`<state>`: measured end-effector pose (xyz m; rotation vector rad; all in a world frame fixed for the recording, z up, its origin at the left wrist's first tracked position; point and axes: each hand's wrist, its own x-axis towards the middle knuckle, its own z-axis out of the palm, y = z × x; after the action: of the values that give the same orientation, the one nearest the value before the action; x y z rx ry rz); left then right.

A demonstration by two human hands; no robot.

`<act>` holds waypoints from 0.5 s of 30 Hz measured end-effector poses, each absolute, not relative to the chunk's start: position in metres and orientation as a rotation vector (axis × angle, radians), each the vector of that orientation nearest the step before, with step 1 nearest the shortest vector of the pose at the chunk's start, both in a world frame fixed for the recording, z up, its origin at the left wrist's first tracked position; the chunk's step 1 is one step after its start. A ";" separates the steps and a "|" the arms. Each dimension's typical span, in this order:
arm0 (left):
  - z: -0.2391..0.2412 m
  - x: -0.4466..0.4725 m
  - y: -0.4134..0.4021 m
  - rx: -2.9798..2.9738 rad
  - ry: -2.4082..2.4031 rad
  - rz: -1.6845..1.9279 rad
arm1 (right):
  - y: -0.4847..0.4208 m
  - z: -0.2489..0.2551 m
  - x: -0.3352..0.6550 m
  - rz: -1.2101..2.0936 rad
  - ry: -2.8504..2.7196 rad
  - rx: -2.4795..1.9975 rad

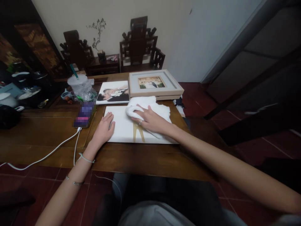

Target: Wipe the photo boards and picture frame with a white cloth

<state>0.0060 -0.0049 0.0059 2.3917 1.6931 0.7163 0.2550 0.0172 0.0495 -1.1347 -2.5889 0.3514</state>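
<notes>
A white flat panel (122, 128) lies on the wooden table (47, 135) in front of me. My left hand (103, 130) rests flat on its left edge, fingers stretched out. My right hand (149, 119) lies on a white cloth (145, 105) spread over the panel's upper right part, fingers pressing down on the cloth. A tan mark shows on the panel just below my right hand.
Behind the panel lie a photo print (114, 92) and a framed picture (154, 83). A phone (84, 114) with a white cable (47, 155) sits to the left. A plastic cup in a bag (81, 88), pots and dark chairs stand farther back.
</notes>
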 end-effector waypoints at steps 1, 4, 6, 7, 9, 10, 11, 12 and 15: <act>0.006 0.006 -0.005 2.391 1.690 0.720 | 0.021 0.049 0.250 0.317 -2.627 -1.139; 0.005 0.006 -0.004 2.389 1.687 0.746 | 0.017 0.047 0.240 0.206 -2.745 -1.131; 0.005 0.006 -0.005 2.389 1.688 0.747 | 0.002 0.047 0.238 0.173 -2.821 -1.109; 0.005 0.007 -0.005 2.390 1.691 0.742 | -0.009 0.047 0.239 0.173 -2.853 -1.093; 0.005 0.007 -0.005 2.391 1.699 0.726 | -0.034 0.049 0.242 0.189 -2.895 -1.048; 0.005 0.007 -0.006 2.393 1.701 0.720 | -0.046 0.051 0.245 0.210 -2.911 -1.016; 0.006 0.007 -0.006 2.394 1.702 0.717 | -0.057 0.054 0.247 0.244 -2.927 -0.980; 0.006 0.007 -0.006 2.395 1.702 0.716 | -0.067 0.057 0.250 0.293 -2.944 -0.943; 0.006 0.007 -0.006 2.399 1.707 0.704 | -0.084 0.064 0.258 0.480 -2.959 -0.831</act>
<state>0.0075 -0.0060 0.0058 2.3993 1.7066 0.7041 0.2577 -0.0840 0.0641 -0.8309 -2.9586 0.4798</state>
